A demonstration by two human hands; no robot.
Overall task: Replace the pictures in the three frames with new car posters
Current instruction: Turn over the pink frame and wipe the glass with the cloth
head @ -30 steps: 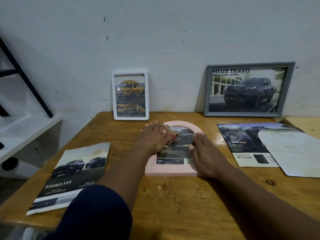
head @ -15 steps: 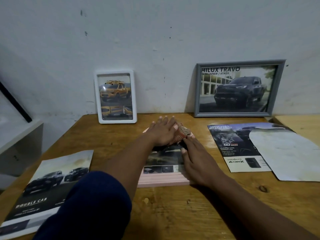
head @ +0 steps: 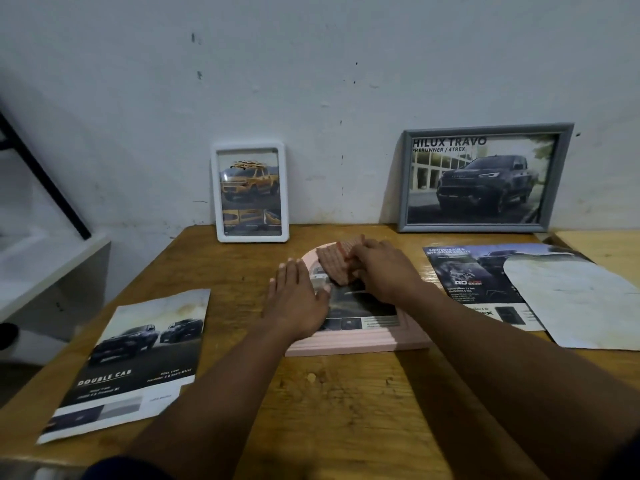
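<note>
A pink arched frame (head: 363,342) lies flat on the wooden table (head: 346,410) with a dark car picture in it. My left hand (head: 298,299) rests flat on the frame's left side, fingers spread. At the frame's arched top, my right hand (head: 377,271) grips a reddish checked cloth (head: 334,265) against the glass. A white frame (head: 250,237) with a yellow truck picture and a grey frame (head: 471,227) with a dark Hilux picture lean upright against the wall. A loose "Double Cab" poster (head: 138,355) lies at the front left.
Right of the pink frame lies another car poster (head: 460,275), partly under a white sheet (head: 575,299). A white shelf (head: 41,265) and a black slanted bar (head: 45,178) stand off the table's left edge. A second tabletop (head: 602,244) adjoins at the far right.
The cloth has passed from my left hand to my right. My left hand has dropped flat onto the frame's left side; my right has moved up to the arch.
</note>
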